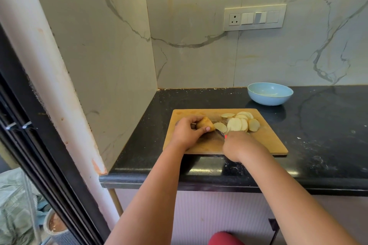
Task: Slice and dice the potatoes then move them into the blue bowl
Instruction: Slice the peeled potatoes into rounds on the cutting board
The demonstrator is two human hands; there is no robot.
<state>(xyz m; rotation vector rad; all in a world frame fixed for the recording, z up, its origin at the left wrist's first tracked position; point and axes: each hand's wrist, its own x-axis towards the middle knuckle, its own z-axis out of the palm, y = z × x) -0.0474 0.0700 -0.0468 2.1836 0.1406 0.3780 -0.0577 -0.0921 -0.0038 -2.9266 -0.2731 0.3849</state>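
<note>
Left hand [186,132] is gripping the potato [205,123]; right hand [238,146] is gripping the knife [220,134] (blade mostly hidden). Slices [238,123] are accumulating at 2 o'clock; advise fingertips tucked, even cuts.

There is one camera, worn on the person's head, looking forward and steeply down over both forearms. It sits close above the tabletop [318,125] and faces the marble wall [199,26] behind, its wide angle bending the left edge.
</note>
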